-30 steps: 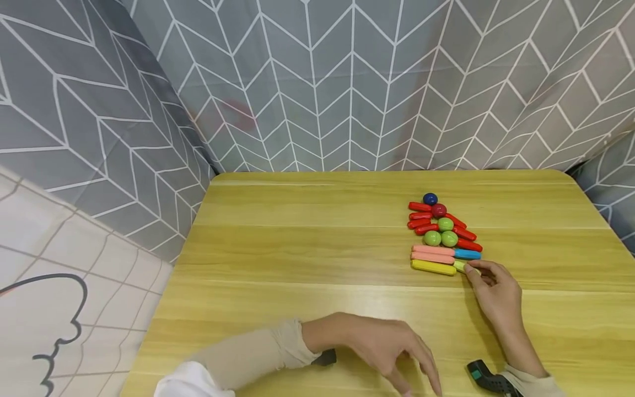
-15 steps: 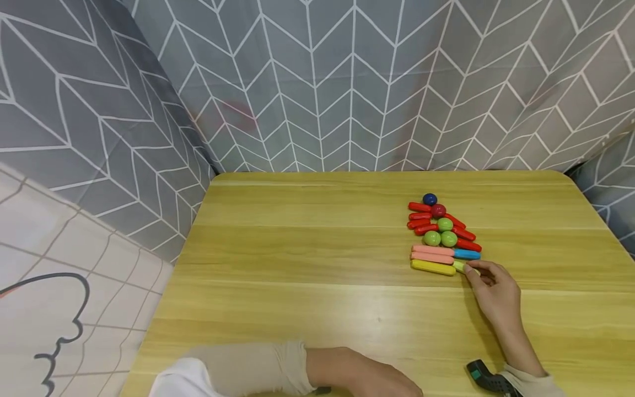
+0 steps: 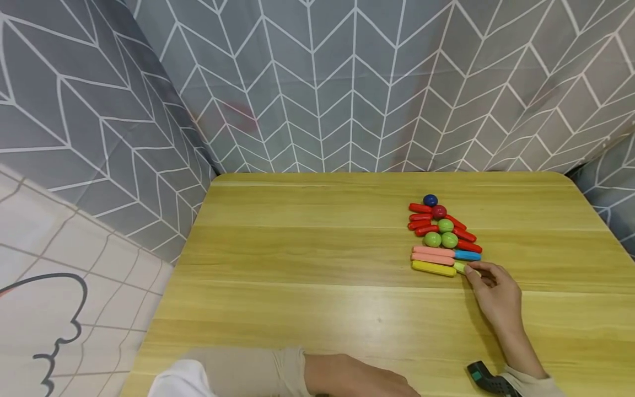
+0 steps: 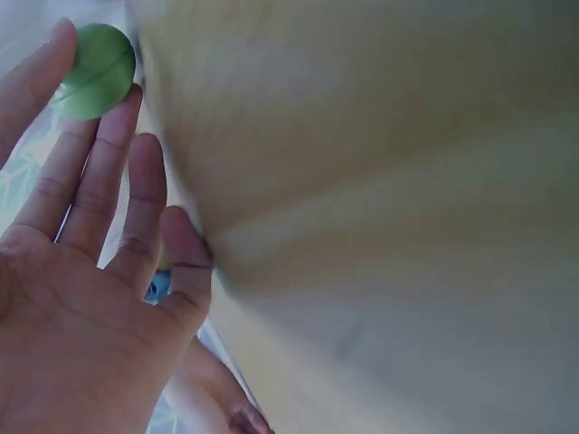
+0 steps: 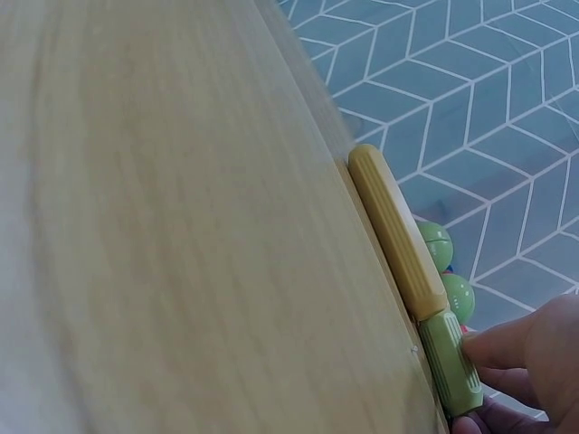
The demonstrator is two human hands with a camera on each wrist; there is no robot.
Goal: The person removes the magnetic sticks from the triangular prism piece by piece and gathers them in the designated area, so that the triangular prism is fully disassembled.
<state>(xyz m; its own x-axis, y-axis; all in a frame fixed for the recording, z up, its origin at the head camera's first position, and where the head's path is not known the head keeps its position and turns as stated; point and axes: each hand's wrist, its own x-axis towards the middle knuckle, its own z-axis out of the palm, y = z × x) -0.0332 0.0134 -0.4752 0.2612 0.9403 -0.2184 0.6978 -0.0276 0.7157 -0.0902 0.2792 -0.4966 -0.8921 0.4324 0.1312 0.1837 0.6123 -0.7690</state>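
At the near table edge, the left hand [image 3: 359,376] pinches a green ball [image 4: 99,70] between thumb and fingertips; its fingers drop out of the head view. The right hand [image 3: 497,292] pinches a short light green stick [image 5: 452,363], which lies end to end with a yellow stick [image 3: 433,268]. Beyond these lie two pink sticks [image 3: 433,251] and a blue stick [image 3: 468,256]. Farther back, green balls [image 3: 432,239], several red sticks [image 3: 420,217], a dark red ball [image 3: 439,212] and a dark blue ball [image 3: 430,200] form a narrowing arrangement.
The wooden table [image 3: 297,242] ends at a grey curtain [image 3: 347,88] with white zigzag lines. A white tiled-pattern cloth [image 3: 114,286] hangs on the left. A black wrist device [image 3: 488,380] sits at the right sleeve.
The left hand has drawn down toward the near table edge, its fingers leaving the head view. The right hand stays on the light green stick, and the arrangement looks the same.
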